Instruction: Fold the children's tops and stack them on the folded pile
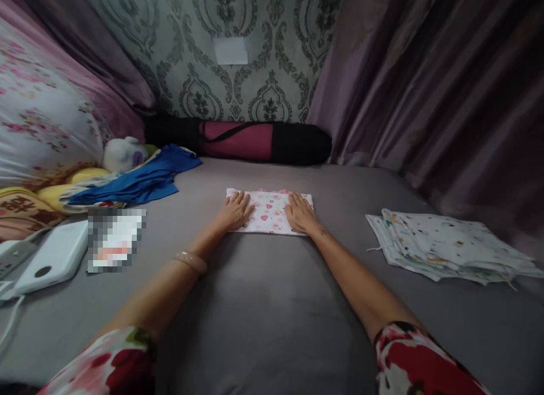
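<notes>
A folded white cloth [268, 213] with pink and red prints lies flat on the grey sheet, a bit of pink showing along its far edge. Flat on its left end rests my left hand [236, 210], fingers stretched out. My right hand [301, 213] presses on the right end the same way, palm down with the fingers extended. Neither hand grips the fabric; the cloth's middle shows between them. A pale bangle [190, 262] circles my left forearm.
To the right sits a stack of folded, small-patterned white cloths [454, 245]. A black and maroon long bag [238, 140] lies along the wall. On the left are a blue cloth [136, 179], a plush toy [123, 154], a white power bank [55, 256] and a blurred-out packet [117, 236].
</notes>
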A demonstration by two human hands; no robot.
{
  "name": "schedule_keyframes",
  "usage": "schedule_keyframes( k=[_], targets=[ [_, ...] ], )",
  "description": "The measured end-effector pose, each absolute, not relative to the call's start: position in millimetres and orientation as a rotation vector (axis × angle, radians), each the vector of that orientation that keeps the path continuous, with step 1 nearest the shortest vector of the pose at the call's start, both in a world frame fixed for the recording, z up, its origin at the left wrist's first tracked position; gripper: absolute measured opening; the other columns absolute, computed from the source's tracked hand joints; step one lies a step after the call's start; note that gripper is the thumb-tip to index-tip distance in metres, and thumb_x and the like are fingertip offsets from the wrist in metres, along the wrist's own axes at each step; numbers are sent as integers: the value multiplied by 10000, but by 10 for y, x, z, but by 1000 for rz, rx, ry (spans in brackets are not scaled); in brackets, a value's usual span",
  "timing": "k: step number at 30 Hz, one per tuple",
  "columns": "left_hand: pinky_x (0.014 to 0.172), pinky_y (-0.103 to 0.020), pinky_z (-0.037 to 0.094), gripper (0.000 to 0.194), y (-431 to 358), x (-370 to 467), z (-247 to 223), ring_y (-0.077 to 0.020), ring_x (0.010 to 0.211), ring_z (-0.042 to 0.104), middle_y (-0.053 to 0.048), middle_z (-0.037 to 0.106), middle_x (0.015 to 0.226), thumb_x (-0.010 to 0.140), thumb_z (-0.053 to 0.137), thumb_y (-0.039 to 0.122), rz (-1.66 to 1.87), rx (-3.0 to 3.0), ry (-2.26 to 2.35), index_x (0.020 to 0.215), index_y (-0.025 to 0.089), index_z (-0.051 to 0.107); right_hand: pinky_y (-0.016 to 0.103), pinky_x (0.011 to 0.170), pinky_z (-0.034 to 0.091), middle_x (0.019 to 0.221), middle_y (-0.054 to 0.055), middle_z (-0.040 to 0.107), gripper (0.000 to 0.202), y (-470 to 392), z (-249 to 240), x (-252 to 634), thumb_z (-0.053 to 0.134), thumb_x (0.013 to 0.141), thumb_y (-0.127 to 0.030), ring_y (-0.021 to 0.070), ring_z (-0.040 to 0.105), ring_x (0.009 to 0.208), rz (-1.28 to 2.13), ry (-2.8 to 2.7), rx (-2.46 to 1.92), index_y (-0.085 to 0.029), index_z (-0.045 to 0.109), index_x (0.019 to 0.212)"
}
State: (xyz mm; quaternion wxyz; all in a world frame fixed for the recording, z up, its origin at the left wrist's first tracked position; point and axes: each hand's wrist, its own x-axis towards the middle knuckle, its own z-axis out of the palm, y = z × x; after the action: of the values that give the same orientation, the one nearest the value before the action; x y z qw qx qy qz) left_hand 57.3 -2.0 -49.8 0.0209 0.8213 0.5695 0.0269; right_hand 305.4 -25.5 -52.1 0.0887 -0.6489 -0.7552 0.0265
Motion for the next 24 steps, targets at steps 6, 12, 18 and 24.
schedule_keyframes(
  k=[6, 12, 18, 24],
  targets=[
    [1162, -433, 207, 681, 8, 391, -550, -266, 1458, 206, -173, 233, 1572, 983, 104, 481, 168, 2440, 1869, 1487, 55, 273, 394, 1177, 141, 1555, 195, 253, 641, -287, -532, 3260, 180, 975, -359, 273, 175, 1453, 58, -2161, -2012, 32, 286, 1471],
    [1151, -392, 242, 677, 30, 371, -585, -256, 1449, 235, -184, 264, 1560, 982, 123, 475, 153, 2456, 1848, 1475, 43, 291, 377, 1173, 161, 1554, 199, 256, 638, -312, -550, 3284, 187, 978, -352, 278, 192, 1447, 107, -2174, -2032, 41, 278, 1473],
    [1154, -427, 235, 686, 7, 396, -549, -262, 1458, 207, -174, 226, 1575, 983, 115, 481, 126, 2418, 1860, 1495, 44, 248, 441, 1178, 98, 1534, 162, 324, 589, -194, -394, 3080, 219, 980, -347, 270, 226, 1437, -10, -2243, -1907, -31, 364, 1456],
    [1142, -427, 254, 672, 21, 370, -579, -266, 1447, 242, -186, 260, 1560, 981, 125, 487, 163, 2448, 1848, 1484, 71, 285, 372, 1176, 135, 1548, 138, 305, 592, -30, -490, 2960, 204, 984, -341, 239, 233, 1436, 85, -2319, -1826, -37, 333, 1475]
  ],
)
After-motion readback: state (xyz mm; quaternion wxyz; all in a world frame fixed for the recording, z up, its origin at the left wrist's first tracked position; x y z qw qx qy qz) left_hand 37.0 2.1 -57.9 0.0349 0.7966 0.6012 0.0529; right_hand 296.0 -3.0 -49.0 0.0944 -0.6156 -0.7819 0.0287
